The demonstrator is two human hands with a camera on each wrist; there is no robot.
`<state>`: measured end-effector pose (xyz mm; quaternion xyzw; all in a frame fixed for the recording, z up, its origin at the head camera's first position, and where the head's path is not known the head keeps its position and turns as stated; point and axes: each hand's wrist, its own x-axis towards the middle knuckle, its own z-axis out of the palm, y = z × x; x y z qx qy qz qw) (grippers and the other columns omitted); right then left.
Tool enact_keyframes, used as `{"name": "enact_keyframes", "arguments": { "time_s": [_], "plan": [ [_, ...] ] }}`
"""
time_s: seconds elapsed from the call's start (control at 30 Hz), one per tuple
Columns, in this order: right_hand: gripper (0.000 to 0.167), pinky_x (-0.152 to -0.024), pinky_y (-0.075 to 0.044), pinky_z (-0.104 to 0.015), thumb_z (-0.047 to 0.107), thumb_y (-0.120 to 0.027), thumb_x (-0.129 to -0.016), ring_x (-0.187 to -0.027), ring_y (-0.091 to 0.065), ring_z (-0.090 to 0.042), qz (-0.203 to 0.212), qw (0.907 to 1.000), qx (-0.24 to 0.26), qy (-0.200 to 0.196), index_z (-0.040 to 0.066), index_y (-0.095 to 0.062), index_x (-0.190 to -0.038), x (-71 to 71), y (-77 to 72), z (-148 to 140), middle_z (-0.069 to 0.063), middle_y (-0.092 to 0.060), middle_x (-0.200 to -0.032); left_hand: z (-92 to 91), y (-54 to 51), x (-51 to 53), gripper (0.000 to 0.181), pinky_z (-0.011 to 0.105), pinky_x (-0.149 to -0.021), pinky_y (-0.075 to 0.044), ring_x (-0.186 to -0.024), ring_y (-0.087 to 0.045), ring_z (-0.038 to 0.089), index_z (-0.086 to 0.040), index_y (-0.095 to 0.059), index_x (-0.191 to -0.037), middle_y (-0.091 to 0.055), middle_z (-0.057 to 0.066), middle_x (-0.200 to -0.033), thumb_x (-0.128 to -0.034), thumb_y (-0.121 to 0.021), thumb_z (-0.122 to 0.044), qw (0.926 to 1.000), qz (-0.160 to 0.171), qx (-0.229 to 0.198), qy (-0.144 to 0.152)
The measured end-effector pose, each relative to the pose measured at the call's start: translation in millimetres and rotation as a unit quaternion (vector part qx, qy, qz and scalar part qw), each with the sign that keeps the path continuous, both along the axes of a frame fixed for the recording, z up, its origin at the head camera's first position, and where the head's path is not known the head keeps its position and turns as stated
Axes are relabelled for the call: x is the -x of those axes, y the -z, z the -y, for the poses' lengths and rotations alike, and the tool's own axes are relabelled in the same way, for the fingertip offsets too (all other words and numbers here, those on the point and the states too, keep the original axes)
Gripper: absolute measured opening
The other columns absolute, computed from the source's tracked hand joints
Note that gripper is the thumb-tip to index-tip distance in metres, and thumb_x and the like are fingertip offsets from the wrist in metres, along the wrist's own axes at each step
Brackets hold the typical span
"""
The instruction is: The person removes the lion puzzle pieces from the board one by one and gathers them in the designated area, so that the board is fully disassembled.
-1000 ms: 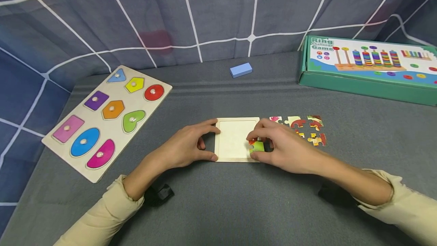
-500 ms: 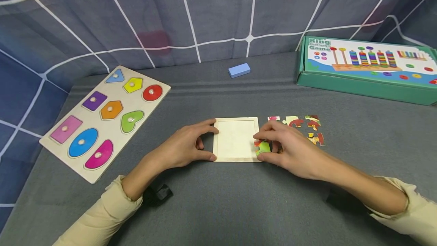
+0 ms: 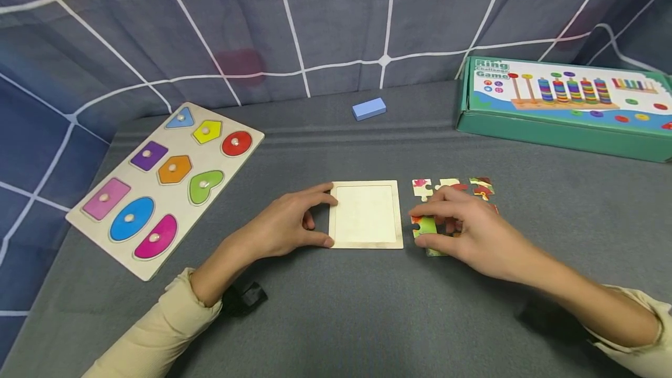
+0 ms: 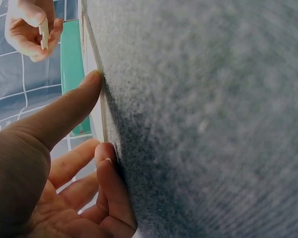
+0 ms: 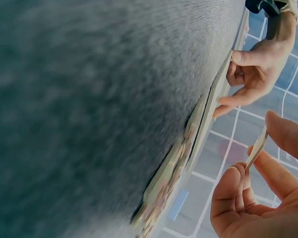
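A square wooden puzzle tray point(image 3: 364, 214) with a raised rim lies mid-table in the head view, its recess bare. My left hand point(image 3: 286, 220) rests at its left edge, straight thumb and forefinger spread along the rim and touching it. To the tray's right, my right hand point(image 3: 467, 229) pinches a green jigsaw piece point(image 3: 426, 226) between thumb and fingers. The right wrist view has this thin piece point(image 5: 258, 148) edge-on, raised above the table. Loose jigsaw pieces point(image 3: 422, 187) lie beyond and under that hand, which hides some of them.
A wooden shape board point(image 3: 181, 203) with coloured knobbed shapes lies at the left. At the back stands a blue block point(image 3: 369, 109). The green ring game box point(image 3: 562, 130) occupies the far right. A checked cloth point(image 3: 341, 22) hangs behind the table.
My right hand has moved rightward with the green jigsaw piece, from over the tray's right side to above the loose pieces. The left hand has stayed at the tray's left edge.
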<state>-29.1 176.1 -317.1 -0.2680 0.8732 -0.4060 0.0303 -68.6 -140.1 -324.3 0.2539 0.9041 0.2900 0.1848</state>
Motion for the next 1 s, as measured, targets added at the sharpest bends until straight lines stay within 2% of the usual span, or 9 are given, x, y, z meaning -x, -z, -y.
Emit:
{"name": "enact_keyframes", "arguments": {
  "time_s": [0.13, 0.4, 0.6, 0.87, 1.0],
  "plan": [
    [0.032, -0.060, -0.041, -0.022, 0.015, -0.085, -0.079, -0.070, -0.049, -0.007, -0.011, 0.9999, -0.001, 0.002, 0.013, -0.074, -0.109, -0.8, -1.1, -9.2, 0.013, -0.056, -0.091, 0.7, 0.5, 0.0, 0.063, 0.030, -0.072, -0.045, -0.070, -0.055, 0.006, -0.009, -0.061, -0.132, -0.042, 0.005, -0.152, -0.0764, -0.087, -0.022, 1.0000, -0.001, 0.003, -0.002],
    [0.038, -0.061, -0.039, -0.024, 0.013, -0.085, -0.078, -0.074, -0.048, -0.006, -0.019, 0.9986, -0.039, 0.029, 0.016, -0.072, -0.114, -2.9, -6.8, -38.9, 0.011, -0.053, -0.084, 0.0, 1.4, 0.8, 0.062, 0.030, -0.073, -0.045, -0.071, -0.055, 0.006, -0.009, -0.061, -0.132, -0.042, 0.005, -0.152, -0.0772, -0.087, -0.023, 1.0000, -0.007, 0.005, 0.005],
    [0.041, -0.058, -0.036, -0.023, 0.014, -0.086, -0.076, -0.072, -0.049, -0.006, -0.016, 0.9961, -0.072, 0.050, 0.017, -0.072, -0.114, -7.9, 0.7, -61.5, 0.011, -0.050, -0.083, -0.7, 0.8, 0.5, 0.063, 0.031, -0.074, -0.044, -0.070, -0.055, 0.006, -0.009, -0.061, -0.132, -0.041, 0.005, -0.153, -0.0771, -0.087, -0.024, 1.0000, -0.004, 0.006, 0.003],
    [0.040, -0.059, -0.037, -0.020, 0.009, -0.085, -0.076, -0.071, -0.049, -0.003, -0.021, 0.9919, -0.114, 0.052, 0.021, -0.070, -0.111, -15.4, 11.1, -86.6, 0.015, -0.055, -0.089, -1.9, 0.8, 0.9, 0.064, 0.031, -0.074, -0.044, -0.070, -0.055, 0.006, -0.009, -0.060, -0.133, -0.041, 0.005, -0.153, -0.0768, -0.087, -0.023, 0.9999, -0.001, 0.010, -0.001],
    [0.041, -0.059, -0.038, -0.020, 0.010, -0.086, -0.074, -0.072, -0.049, -0.002, -0.019, 0.9894, -0.134, 0.052, 0.018, -0.071, -0.111, -15.7, 14.9, -92.5, 0.016, -0.056, -0.091, -1.0, 1.1, 0.9, 0.064, 0.030, -0.073, -0.044, -0.070, -0.055, 0.006, -0.008, -0.060, -0.133, -0.041, 0.006, -0.153, -0.0768, -0.087, -0.023, 1.0000, -0.002, 0.008, 0.001]
  ]
}}
